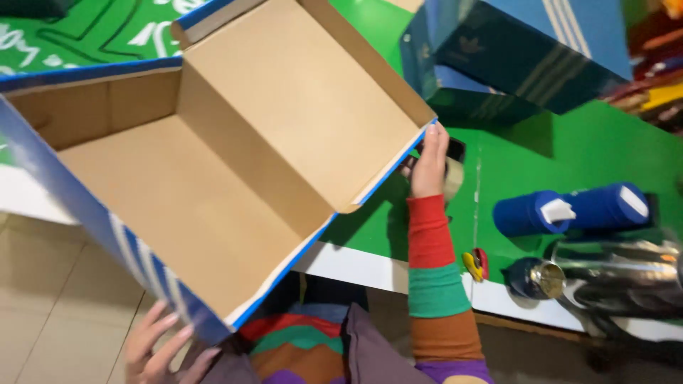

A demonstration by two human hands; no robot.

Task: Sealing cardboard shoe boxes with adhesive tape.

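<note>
Box (pixel 213 178) open, held tilted over tabletop (pixel 605 149) front edge.
L hand (pixel 158 348) is clamped on box's blue striped wall; R hand (pixel 429 165) is pressed to lid edge, fingers together.

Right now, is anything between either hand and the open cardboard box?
Nothing visible. The left hand grips the open cardboard box at its blue striped corner, and the right hand touches the lid edge directly.

The open box (pixel 213 171) is plain brown inside, blue with white stripes outside. The worktop (pixel 590 156) is green, white-edged. The sleeve (pixel 434 277) is banded red, green, orange, purple.
</note>
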